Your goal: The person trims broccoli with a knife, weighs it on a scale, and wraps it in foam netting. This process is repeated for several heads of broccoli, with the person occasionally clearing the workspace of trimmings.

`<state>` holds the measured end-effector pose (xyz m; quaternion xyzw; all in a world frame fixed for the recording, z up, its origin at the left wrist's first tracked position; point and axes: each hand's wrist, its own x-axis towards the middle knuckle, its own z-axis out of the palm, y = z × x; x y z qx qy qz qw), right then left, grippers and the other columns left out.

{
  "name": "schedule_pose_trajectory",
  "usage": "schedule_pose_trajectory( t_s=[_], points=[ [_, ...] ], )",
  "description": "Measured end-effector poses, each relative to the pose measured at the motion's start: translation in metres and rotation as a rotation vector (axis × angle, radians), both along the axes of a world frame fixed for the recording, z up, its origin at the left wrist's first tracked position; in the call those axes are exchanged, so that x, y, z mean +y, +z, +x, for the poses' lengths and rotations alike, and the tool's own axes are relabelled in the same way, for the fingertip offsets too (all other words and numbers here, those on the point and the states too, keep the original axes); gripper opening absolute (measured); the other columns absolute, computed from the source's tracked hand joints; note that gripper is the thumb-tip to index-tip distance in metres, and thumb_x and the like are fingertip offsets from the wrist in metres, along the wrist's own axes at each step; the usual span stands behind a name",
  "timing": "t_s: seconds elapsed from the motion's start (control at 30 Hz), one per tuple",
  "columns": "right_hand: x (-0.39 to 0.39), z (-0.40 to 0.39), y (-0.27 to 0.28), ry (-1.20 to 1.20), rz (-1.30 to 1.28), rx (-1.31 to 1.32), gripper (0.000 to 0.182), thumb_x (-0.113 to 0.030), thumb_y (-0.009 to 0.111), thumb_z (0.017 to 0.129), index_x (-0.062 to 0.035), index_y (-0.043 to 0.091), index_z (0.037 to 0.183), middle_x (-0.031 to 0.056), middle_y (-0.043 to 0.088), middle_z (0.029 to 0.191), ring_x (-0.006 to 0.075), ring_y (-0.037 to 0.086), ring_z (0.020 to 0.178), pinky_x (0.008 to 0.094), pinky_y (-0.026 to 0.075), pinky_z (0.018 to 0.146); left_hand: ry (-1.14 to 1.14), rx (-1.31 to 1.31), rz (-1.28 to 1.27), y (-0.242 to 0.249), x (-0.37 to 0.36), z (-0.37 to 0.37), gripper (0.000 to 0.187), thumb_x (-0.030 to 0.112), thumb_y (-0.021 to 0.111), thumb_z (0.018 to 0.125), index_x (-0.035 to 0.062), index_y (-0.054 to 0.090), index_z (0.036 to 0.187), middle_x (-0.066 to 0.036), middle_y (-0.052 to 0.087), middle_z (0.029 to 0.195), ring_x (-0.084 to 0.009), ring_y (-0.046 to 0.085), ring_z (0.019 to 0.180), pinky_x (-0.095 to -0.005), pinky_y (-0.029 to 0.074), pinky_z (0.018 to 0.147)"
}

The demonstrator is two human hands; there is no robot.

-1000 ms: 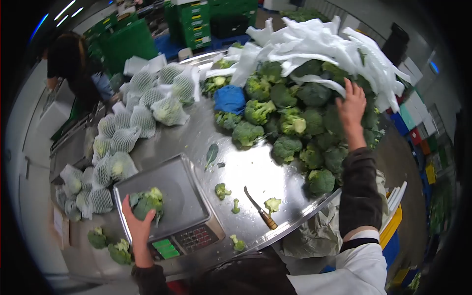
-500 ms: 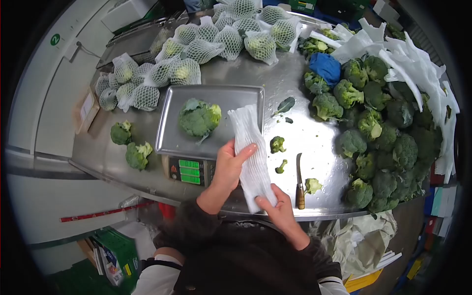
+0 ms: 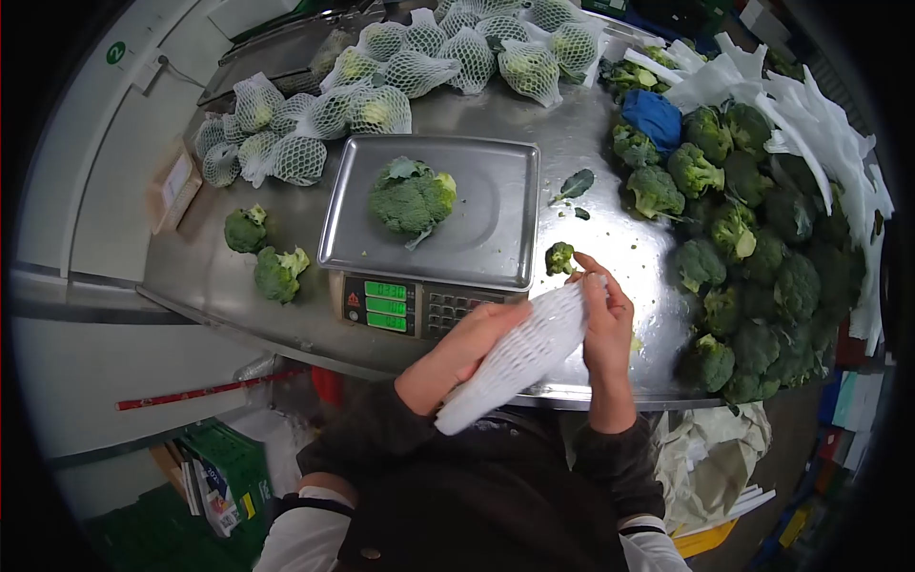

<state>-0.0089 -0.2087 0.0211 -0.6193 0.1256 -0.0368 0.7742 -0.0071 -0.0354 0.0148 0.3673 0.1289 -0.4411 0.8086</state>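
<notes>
Hands (image 3: 464,345) both gripping a white net (image 3: 538,341), broccoli (image 3: 410,200) on the scale (image 3: 496,253) just past them, big pile (image 3: 761,253) off to their right.

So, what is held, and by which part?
A white mesh sleeve: the right hand holds its upper end; the left hand at its middle, grip unclear.

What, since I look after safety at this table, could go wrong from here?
The net, gripped by the left hand and right hand, might tear if stretched too hard.

The left hand appears close to the scale's keypad, so it may press a key by accident.

The broccoli heap comes close to the edge of the table; a piece could roll off.
</notes>
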Motion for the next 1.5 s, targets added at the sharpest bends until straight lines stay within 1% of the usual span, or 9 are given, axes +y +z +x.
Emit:
schedule_pose_trajectory(
  t_s=[0.27,0.6,0.73,0.93,1.0,1.07,1.13,1.27,1.5],
  points=[
    [0.041,0.003,-0.01,0.095,-0.609,-0.179,0.036,-0.005,0.062,0.082,0.0023,0.055,0.116,0.0029,0.057,0.086,0.007,0.05,0.072,0.0185,0.041,0.068,0.062,-0.697,0.49,-0.022,0.016,0.002,0.01,0.002,0.061,0.08,-0.0021,0.06,0.09,-0.003,0.062,0.081,-0.0061,0.057,0.07,-0.022,0.047,0.061],
    [0.068,0.029,-0.005,0.078,0.471,0.367,0.023,-0.007,0.059,0.085,0.0038,0.063,0.105,0.0084,0.063,0.097,0.0127,0.06,0.082,0.0221,0.047,0.075,0.42,-0.59,0.254,-0.031,0.033,0.022,0.039,0.019,0.045,0.094,0.0004,0.04,0.129,-0.012,0.05,0.124,-0.0164,0.049,0.112,-0.0286,0.039,0.094],
    [0.095,0.025,-0.008,0.057,-0.548,-0.376,0.019,-0.001,0.059,0.081,-0.0016,0.064,0.098,0.0084,0.056,0.097,0.0184,0.055,0.092,0.0275,0.043,0.082,0.522,-0.609,0.256,-0.019,0.033,0.008,0.04,0.005,0.056,0.087,-0.0009,0.043,0.124,-0.007,0.053,0.116,-0.0125,0.05,0.104,-0.0268,0.04,0.091],
    [0.089,0.052,-0.021,-0.037,0.918,0.275,0.022,-0.021,0.047,0.093,-0.0041,0.053,0.105,0.0079,0.062,0.086,0.0192,0.061,0.079,0.0332,0.05,0.071,0.522,-0.747,0.192,-0.015,0.075,0.015,0.013,0.003,0.057,0.085,-0.0001,0.057,0.097,-0.004,0.06,0.094,-0.0085,0.054,0.089,-0.0258,0.044,0.08],
    [0.099,0.028,-0.001,-0.122,0.875,0.356,0.024,-0.02,0.05,0.091,-0.004,0.055,0.108,0.0083,0.063,0.091,0.0212,0.061,0.085,0.0322,0.05,0.077,0.796,-0.322,-0.169,0.0,0.091,0.038,0.012,0.013,0.053,0.088,0.0032,0.059,0.093,-0.006,0.062,0.091,-0.0132,0.058,0.087,-0.0289,0.047,0.079],
    [0.1,0.014,0.021,0.614,-0.496,-0.085,0.028,-0.02,0.054,0.089,-0.0033,0.057,0.111,0.0074,0.063,0.096,0.0182,0.06,0.089,0.0294,0.048,0.081,0.795,-0.063,-0.214,0.014,0.112,0.056,0.019,0.022,0.05,0.09,0.0061,0.059,0.095,-0.007,0.063,0.093,-0.018,0.06,0.087,-0.0335,0.049,0.08],
    [0.099,0.024,-0.001,0.982,0.461,0.424,0.03,-0.021,0.058,0.087,-0.0016,0.059,0.109,0.007,0.063,0.1,0.0149,0.058,0.089,0.0264,0.046,0.081,0.654,-0.118,-0.375,-0.012,0.134,0.05,0.025,0.026,0.051,0.09,0.0049,0.059,0.102,-0.008,0.063,0.096,-0.0193,0.061,0.089,-0.0362,0.049,0.083],
    [0.085,0.056,-0.001,0.638,0.59,0.205,0.035,-0.028,0.05,0.091,0.0008,0.059,0.108,0.0072,0.062,0.102,0.0135,0.057,0.089,0.0281,0.044,0.084,0.033,0.035,-0.02,-0.042,0.136,0.0,0.028,0.017,0.058,0.086,-0.0004,0.058,0.107,-0.008,0.064,0.101,-0.0155,0.062,0.089,-0.032,0.05,0.078],
    [0.103,0.106,0.008,0.611,-0.347,-0.215,0.033,-0.022,0.054,0.088,-0.0035,0.054,0.115,0.0067,0.061,0.101,0.0185,0.06,0.087,0.0308,0.048,0.076,0.462,-0.461,0.736,-0.05,0.165,0.076,0.026,0.018,0.052,0.09,0.0026,0.058,0.11,-0.008,0.062,0.102,-0.0162,0.061,0.086,-0.0296,0.051,0.064]
  ],
)
